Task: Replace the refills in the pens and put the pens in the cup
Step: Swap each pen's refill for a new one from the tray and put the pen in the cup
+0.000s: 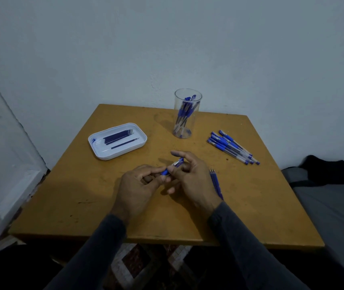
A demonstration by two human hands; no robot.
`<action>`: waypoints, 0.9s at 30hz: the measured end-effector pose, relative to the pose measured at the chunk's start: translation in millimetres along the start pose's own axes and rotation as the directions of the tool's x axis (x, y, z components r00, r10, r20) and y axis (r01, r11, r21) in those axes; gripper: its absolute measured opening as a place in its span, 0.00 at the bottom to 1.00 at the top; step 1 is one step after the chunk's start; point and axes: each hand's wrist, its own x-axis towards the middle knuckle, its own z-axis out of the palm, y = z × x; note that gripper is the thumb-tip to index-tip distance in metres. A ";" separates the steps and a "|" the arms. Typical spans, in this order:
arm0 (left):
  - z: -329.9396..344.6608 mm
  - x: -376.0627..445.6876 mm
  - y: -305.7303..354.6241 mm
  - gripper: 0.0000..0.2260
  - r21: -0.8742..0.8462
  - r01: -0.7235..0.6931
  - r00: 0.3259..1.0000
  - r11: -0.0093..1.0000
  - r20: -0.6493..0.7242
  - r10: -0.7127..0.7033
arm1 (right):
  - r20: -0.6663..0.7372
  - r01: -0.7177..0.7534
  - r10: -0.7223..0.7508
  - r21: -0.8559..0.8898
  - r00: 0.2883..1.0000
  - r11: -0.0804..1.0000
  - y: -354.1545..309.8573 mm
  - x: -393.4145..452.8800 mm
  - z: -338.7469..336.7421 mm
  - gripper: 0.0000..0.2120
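Above the bench (83,195), the pen (172,166) spans both grips: left hand (139,185) and right hand (192,176) pinch opposite ends.

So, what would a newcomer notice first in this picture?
First, the two hands at the table's middle: the left hand and right hand hold one blue pen between them. Behind stands a clear cup with pens inside, a white tray of refills to its left, and a pile of pens to its right.

The person is wearing long dark grey sleeves (96,248) reaching down to both wrists, leaving the left hand (139,185) and right hand (194,178) bare.
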 end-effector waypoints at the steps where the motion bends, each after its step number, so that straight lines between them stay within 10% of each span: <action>1: 0.5 1.3 -0.3 0.14 0.000 0.018 1.000 1.000 0.000 -0.018 | -0.054 0.012 -0.013 -0.021 0.998 1.000 -1.6 2.4 0.7 0.22; 11: 25.0 63.5 8.3 0.23 0.499 -0.076 0.992 0.863 0.129 0.013 | -0.458 0.263 -0.420 -0.369 0.784 0.892 -72.0 64.2 -50.7 0.17; 20: 55.1 117.2 -2.9 0.23 0.632 -0.225 0.941 0.742 0.337 -0.002 | -0.523 0.466 -0.611 -0.396 0.594 0.791 -123.0 133.3 -69.2 0.15; 27: 57.4 113.0 -14.8 0.23 0.637 -0.218 0.955 0.739 0.296 0.027 | -0.245 0.284 -0.569 -0.674 0.785 0.682 -102.7 186.6 -71.9 0.14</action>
